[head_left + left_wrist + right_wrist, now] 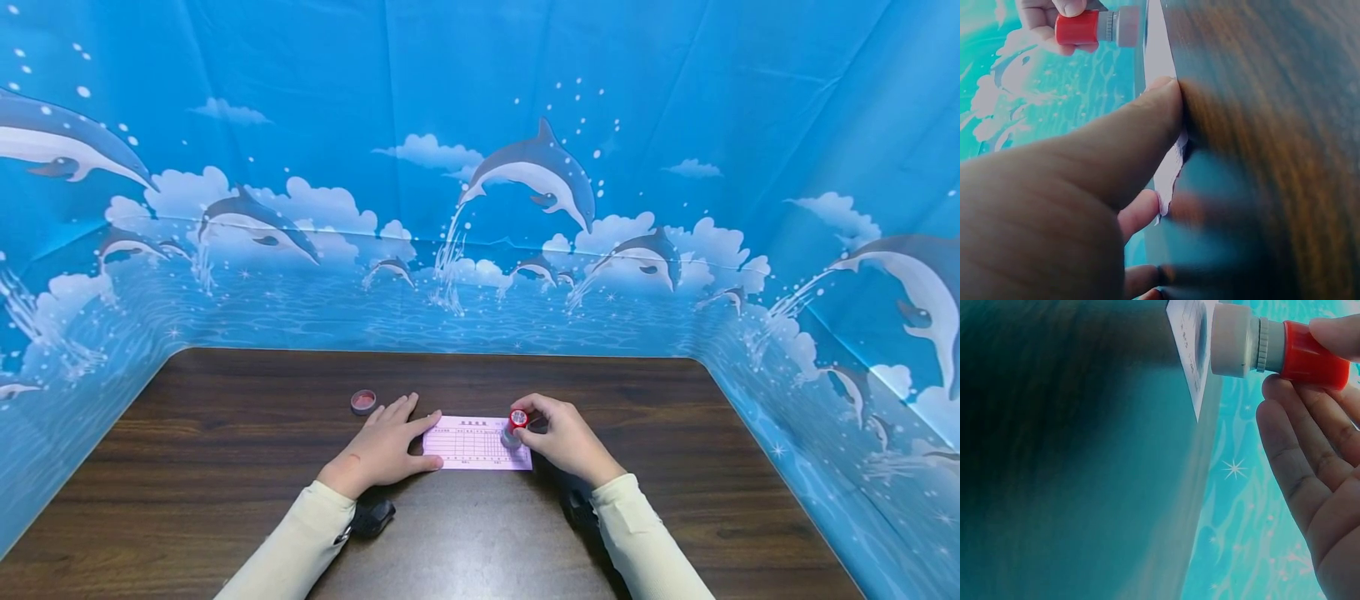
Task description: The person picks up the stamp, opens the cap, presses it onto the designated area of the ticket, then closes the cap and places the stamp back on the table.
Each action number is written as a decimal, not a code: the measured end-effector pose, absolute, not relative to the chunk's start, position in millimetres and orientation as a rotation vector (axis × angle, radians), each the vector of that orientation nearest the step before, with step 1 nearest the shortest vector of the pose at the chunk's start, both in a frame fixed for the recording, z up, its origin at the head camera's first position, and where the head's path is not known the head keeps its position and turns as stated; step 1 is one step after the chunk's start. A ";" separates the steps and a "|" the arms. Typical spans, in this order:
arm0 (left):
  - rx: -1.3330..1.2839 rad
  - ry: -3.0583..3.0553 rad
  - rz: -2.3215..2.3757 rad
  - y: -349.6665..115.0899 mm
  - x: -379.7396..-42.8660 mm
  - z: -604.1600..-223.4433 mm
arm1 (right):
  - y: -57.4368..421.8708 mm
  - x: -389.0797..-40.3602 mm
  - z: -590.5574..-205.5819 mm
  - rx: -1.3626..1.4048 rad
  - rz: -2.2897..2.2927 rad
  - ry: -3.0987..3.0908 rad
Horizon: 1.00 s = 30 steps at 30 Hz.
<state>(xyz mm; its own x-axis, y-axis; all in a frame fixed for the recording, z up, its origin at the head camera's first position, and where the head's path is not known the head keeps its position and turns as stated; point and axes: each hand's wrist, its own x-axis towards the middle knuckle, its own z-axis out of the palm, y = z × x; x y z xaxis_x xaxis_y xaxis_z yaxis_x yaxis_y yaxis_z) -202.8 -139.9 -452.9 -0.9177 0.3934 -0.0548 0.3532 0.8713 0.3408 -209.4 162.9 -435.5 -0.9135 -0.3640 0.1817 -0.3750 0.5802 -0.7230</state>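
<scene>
A pink printed form (465, 443) with a ruled grid lies on the dark wooden table. My left hand (381, 450) rests at its left edge, fingers spread, with the thumb and index fingertip on the paper. Over the form's right part, my right hand (567, 437) pinches a round stamp (1316, 356) by its red top between thumb and fingers. The stamp stands upright, its grey lower end just over the paper; a narrow gap shows between them in the left wrist view. Its printing face is hidden from the head view.
Beyond my left hand sits a small round cap (363, 402) with a reddish inside. Blue dolphin-printed cloth (465, 325) borders the table (247, 467) at the back and both sides. Black wrist devices (372, 518) hang under both forearms.
</scene>
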 end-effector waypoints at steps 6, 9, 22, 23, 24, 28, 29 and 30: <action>0.578 2.917 0.508 -139.0 -201.7 -452.5 | 163.0 -209.7 -438.1 0.621 1.237 -2.816; 0.576 2.917 0.506 -139.0 -200.8 -452.3 | 162.9 -209.3 -438.4 0.612 1.230 -2.827; 0.567 2.913 0.505 -138.1 -201.5 -448.7 | 161.0 -210.1 -437.8 0.617 1.210 -2.848; 0.565 2.913 0.502 -138.1 -201.5 -448.8 | 160.9 -210.1 -438.0 0.617 1.205 -2.850; 0.566 2.914 0.500 -138.1 -201.5 -449.0 | 160.9 -210.2 -438.2 0.620 1.203 -2.851; 0.566 2.916 0.494 -138.4 -201.3 -449.2 | 160.9 -210.0 -438.6 0.614 1.199 -2.852; 0.565 2.915 0.494 -138.6 -201.5 -449.6 | 160.9 -210.1 -438.8 0.612 1.200 -2.853; 0.565 2.914 0.495 -138.6 -201.6 -449.7 | 160.9 -210.1 -439.2 0.609 1.201 -2.854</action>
<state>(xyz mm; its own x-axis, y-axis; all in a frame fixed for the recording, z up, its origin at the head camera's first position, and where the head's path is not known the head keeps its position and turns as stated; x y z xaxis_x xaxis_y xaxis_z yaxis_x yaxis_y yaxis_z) -201.6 -138.6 -449.7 -0.9209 0.3840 -0.0665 0.3405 0.8758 0.3421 -210.1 160.9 -439.2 -0.9253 -0.3548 0.1338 -0.3437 0.6359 -0.6911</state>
